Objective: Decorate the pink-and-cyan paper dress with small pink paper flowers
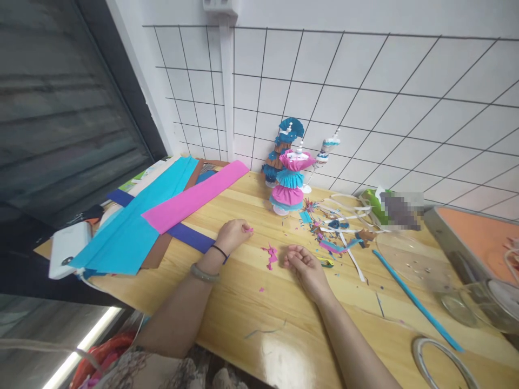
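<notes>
My left hand (pixel 232 236) is above the wooden table, its fingertips pinched on a small pink paper scrap (pixel 250 230). My right hand (pixel 305 267) is curled closed near the table; whatever its fingertips hold, if anything, is hidden. Between the two hands lies a loose cluster of torn pink paper pieces (pixel 270 256), with a smaller bit closer to me. Just behind my right hand a yellow-green object (pixel 325 262) is partly covered. Left of my left hand, a pink crepe paper strip (pixel 197 197) rests across a wide blue crepe paper sheet (pixel 133 227).
Behind my hands stands a pink and blue ruffled paper tower (pixel 290 183), with a blue and brown one (pixel 279 148) behind it. Paper ribbons and scraps (pixel 336 221) spread to the right. Farther right are a blue strip (pixel 417 300), a glass jar (pixel 458 308) and a ring (pixel 419 351).
</notes>
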`<state>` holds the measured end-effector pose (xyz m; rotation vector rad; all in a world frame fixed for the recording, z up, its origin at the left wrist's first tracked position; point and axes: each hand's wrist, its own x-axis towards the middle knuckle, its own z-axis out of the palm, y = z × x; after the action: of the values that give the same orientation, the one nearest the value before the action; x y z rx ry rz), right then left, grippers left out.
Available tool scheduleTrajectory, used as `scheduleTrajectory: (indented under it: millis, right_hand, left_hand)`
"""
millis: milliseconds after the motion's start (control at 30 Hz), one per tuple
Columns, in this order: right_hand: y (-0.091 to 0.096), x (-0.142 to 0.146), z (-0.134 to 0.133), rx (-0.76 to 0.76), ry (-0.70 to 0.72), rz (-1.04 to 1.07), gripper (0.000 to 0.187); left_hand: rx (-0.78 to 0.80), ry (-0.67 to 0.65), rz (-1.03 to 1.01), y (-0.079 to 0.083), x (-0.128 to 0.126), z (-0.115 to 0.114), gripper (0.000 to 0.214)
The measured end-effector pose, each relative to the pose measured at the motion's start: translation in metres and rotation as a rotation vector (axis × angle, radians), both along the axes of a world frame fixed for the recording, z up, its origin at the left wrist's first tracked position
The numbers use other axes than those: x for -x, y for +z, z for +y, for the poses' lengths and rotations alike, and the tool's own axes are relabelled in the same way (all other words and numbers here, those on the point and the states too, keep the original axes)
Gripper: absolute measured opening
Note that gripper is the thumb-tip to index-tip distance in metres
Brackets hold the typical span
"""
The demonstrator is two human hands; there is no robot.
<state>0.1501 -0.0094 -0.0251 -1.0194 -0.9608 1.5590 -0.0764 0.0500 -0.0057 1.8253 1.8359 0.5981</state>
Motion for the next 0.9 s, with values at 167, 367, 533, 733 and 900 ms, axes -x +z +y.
scheduleTrajectory:
  millis: [167, 367, 533, 733, 900]
  right_hand:
    - [-0.0023, -0.0005, 0.0014, 0.003, 0.001, -0.002, 0.032]
    - [-0.0022, -0.0014, 0.0009, 0.001, 0.002, -0.010, 0.032]
    - [-0.0027, -0.0019, 0.0008, -0.005, 0.002, -0.004, 0.031]
    - [-0.0024, -0.0014, 0.0009, -0.006, 0.004, 0.008, 0.030]
    - [-0.0009, -0.0011, 0.0009, 0.002, 0.001, 0.012, 0.030]
  left_hand:
    - [0.020, -0.003, 0.034, -0.0028, 0.0011, 0.0013, 0.018]
    - [0.018, -0.011, 0.043, -0.0049, 0.0022, 0.0020, 0.014]
    - [0.015, -0.018, 0.055, -0.0048, 0.0024, 0.0031, 0.011]
    - [0.011, -0.013, 0.034, -0.0049, 0.0037, 0.0040, 0.011]
    - [0.015, -0.016, -0.015, -0.0040, 0.0072, 0.0046, 0.015]
